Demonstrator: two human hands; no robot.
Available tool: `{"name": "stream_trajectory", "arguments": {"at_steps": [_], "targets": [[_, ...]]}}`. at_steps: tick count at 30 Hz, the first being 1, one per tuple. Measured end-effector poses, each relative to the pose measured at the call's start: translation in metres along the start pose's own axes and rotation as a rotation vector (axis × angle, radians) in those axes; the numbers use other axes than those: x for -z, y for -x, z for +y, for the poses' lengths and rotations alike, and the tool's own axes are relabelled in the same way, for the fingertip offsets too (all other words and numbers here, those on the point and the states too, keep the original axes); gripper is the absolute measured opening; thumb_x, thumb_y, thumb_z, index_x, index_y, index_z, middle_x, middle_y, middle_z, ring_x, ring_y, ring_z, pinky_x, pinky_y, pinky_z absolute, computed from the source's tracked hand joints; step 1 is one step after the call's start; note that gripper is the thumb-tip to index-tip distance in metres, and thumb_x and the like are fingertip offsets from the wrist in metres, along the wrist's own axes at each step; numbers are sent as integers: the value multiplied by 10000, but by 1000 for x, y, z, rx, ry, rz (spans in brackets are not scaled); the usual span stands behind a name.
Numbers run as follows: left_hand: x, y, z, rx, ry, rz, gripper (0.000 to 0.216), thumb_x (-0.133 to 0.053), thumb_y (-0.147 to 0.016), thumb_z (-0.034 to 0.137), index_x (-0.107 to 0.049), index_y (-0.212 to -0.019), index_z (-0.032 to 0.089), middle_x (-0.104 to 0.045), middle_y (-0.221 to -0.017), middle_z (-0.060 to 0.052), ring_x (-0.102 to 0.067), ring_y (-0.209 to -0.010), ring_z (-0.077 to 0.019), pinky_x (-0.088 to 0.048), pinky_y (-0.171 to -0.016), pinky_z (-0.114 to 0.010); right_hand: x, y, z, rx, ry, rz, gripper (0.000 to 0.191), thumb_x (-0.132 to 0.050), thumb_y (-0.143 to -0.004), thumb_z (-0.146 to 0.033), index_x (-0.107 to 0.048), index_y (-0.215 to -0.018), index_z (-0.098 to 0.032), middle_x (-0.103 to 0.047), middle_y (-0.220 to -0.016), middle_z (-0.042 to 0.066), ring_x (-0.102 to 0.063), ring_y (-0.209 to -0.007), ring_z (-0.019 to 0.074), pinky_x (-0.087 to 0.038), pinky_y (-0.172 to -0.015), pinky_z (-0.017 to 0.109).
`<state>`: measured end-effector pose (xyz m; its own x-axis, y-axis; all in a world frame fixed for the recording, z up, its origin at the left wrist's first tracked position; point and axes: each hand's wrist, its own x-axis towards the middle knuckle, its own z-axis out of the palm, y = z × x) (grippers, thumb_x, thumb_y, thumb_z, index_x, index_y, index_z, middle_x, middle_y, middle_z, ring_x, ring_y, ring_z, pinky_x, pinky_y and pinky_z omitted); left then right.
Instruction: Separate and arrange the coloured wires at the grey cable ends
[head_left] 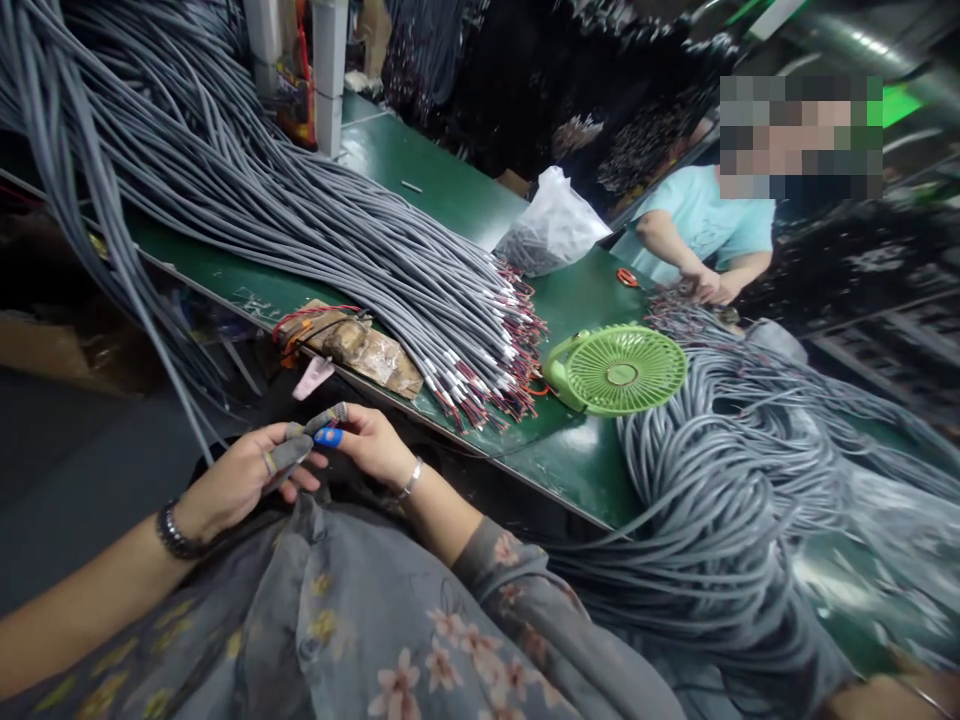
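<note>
My left hand (240,478) and my right hand (375,445) meet over my lap, below the edge of the green table (559,462). Grey finger covers sit on the left hand's fingers, and a blue cover (328,437) shows on a right fingertip. The right hand pinches one grey finger cover (324,418) on the left hand. A beaded bracelet circles my left wrist and a silver bangle my right. A large bundle of grey cables (315,215) with stripped red and white ends lies on the table just beyond my hands.
A green fan (616,368) lies on the table. A taped brown block (360,345) sits near the table edge. More grey cables (705,480) pile at the right. A clear plastic bag (553,228) is farther back. Another person (705,235) handles wires across the table, near orange scissors (628,277).
</note>
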<state>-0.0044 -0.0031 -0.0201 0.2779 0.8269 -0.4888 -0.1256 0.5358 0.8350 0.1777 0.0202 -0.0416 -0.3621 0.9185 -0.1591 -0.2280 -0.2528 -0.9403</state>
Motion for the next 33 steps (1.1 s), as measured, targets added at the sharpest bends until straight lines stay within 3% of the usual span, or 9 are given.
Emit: {"name": "stream_trajectory", "arguments": {"at_steps": [4, 10, 17, 20, 28, 33], "targets": [[-1, 0, 3, 12, -69, -60, 332, -930, -570, 432, -703, -565, 188, -714, -549, -61, -637, -460, -176, -450, -429, -234, 0, -2, 6, -31, 22, 5, 395, -937, -609, -491, -752, -799, -198, -725, -757, -25, -602, -681, 120, -521, -724, 273], [-1, -1, -9, -104, -131, 91, 264, -949, -531, 376, -783, -662, 217, -781, -643, -90, -698, -596, -222, -530, -539, -272, -3, -2, 19, -145, -35, 142, 499, -961, -530, -551, -641, -691, -203, -609, -612, -63, -502, -553, 93, -438, -563, 236], [3, -7, -5, -82, -208, 15, 257, -943, -503, 354, -748, -601, 218, -739, -593, -44, -644, -598, -204, -512, -566, -276, -7, -11, 3, -136, 80, -15, 552, -985, -464, -560, -636, -697, -201, -644, -663, -50, -556, -613, 119, -501, -631, 271], [5, -7, -5, -94, -220, 41, 259, -915, -528, 421, -767, -587, 217, -744, -594, -44, -620, -573, -187, -521, -573, -286, -10, -12, 3, -134, 68, 31, 573, -980, -459, -578, -611, -688, -204, -628, -653, -54, -551, -615, 117, -507, -645, 274], [-1, 3, -5, -20, 33, 81, 305, -923, -485, 427, -738, -546, 192, -730, -556, -58, -628, -457, -163, -456, -416, -233, -15, -6, 10, -126, 16, 101, 577, -944, -517, -629, -578, -667, -210, -544, -583, -72, -460, -561, 94, -462, -606, 261], [-5, 2, -5, -54, 205, 237, 256, -901, -428, 315, -707, -525, 181, -697, -494, -30, -571, -380, -121, -362, -350, -183, -19, -3, 9, -64, 54, 117, 582, -929, -552, -651, -575, -680, -207, -560, -621, -56, -457, -589, 96, -438, -594, 253]]}}
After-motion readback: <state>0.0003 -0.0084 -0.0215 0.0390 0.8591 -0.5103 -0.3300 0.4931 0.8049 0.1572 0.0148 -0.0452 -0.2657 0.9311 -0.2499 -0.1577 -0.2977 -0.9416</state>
